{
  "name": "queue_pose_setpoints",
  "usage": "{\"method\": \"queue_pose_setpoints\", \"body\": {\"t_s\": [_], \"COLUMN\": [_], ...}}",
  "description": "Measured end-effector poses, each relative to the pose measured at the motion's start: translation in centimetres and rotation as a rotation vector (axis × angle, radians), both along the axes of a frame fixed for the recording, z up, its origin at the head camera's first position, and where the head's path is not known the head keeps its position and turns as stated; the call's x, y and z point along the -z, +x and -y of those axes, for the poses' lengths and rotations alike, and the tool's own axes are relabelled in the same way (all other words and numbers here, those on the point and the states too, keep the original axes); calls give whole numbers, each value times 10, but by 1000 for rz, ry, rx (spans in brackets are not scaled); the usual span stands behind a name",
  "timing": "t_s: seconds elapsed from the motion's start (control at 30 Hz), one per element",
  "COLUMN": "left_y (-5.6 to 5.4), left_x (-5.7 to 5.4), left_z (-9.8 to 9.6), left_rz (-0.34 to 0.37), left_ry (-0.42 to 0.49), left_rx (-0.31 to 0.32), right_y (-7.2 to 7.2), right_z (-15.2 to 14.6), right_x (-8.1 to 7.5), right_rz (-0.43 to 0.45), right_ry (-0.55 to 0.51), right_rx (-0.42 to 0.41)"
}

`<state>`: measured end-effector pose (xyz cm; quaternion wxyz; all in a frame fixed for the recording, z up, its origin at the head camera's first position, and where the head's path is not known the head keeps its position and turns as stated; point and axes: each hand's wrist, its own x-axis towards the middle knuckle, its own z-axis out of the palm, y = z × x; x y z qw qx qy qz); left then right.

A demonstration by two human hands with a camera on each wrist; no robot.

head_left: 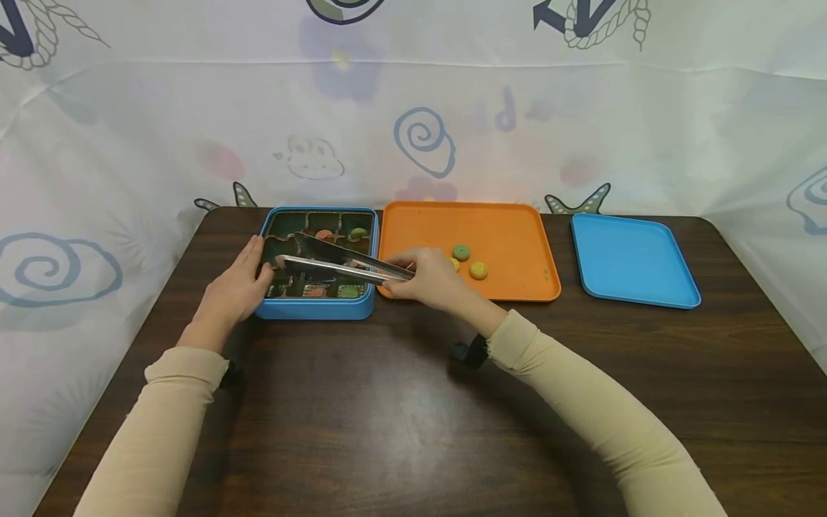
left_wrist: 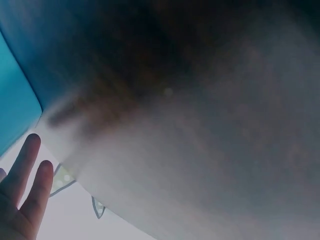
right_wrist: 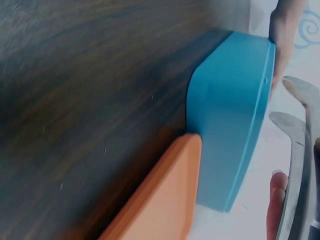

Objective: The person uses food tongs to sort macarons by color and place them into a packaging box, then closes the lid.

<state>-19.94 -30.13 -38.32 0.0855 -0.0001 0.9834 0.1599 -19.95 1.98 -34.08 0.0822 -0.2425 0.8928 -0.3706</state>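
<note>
A blue box (head_left: 316,309) with a dark, divided insert stands left of centre on the table. Small pieces lie in its compartments, among them a reddish one (head_left: 324,235) and a green one (head_left: 357,234). My left hand (head_left: 235,283) rests along the box's left side, fingers extended; two fingers (left_wrist: 37,192) show beside the box in the left wrist view. Metal tongs (head_left: 342,269) are gripped near their rear end by my right hand (head_left: 426,278). Their arms spread apart above the compartments, tips pointing left, and nothing shows between them.
Right of the box lies an orange tray (head_left: 413,230), close against it. It carries a green round piece (head_left: 461,252) and yellow ones (head_left: 478,271), one partly hidden by my right hand. Farther right is a blue tray (head_left: 633,258). A patterned white cloth (head_left: 491,165) hangs behind the table.
</note>
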Motion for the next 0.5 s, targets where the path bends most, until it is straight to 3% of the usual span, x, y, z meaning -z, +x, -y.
{"method": "queue_pose_setpoints", "body": {"t_s": [0.5], "left_y": [5], "left_x": [1], "left_z": [-4], "left_rz": [-77], "left_ry": [-4], "left_rx": [-29], "right_y": [-8], "right_z": [-59], "right_x": [-13], "right_rz": [0], "right_ry": [-56], "right_rx": [115]}}
